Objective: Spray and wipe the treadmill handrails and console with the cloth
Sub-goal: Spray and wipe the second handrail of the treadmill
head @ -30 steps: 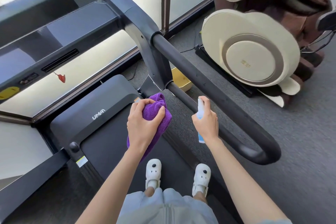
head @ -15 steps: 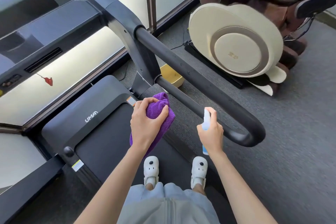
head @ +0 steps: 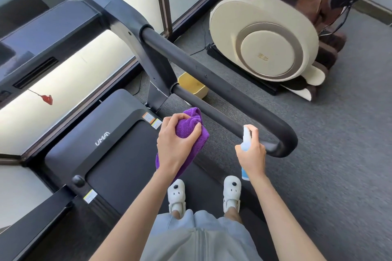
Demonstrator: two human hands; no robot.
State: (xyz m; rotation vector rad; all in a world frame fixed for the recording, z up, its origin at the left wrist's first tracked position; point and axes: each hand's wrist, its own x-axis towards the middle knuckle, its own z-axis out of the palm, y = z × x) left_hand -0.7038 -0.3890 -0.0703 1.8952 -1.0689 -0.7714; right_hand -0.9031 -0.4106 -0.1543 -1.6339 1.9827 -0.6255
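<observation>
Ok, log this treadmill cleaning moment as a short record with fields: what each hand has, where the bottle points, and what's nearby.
left hand: left hand grips a bunched purple cloth
right hand: right hand holds a small spray bottle upright
bottle aim: nozzle faces the curved end of the right handrail
cloth contact: not on the handrail; held above the treadmill deck
stance: white shoes on the belt
nearby: massage chair on the carpet, right of the treadmill
</observation>
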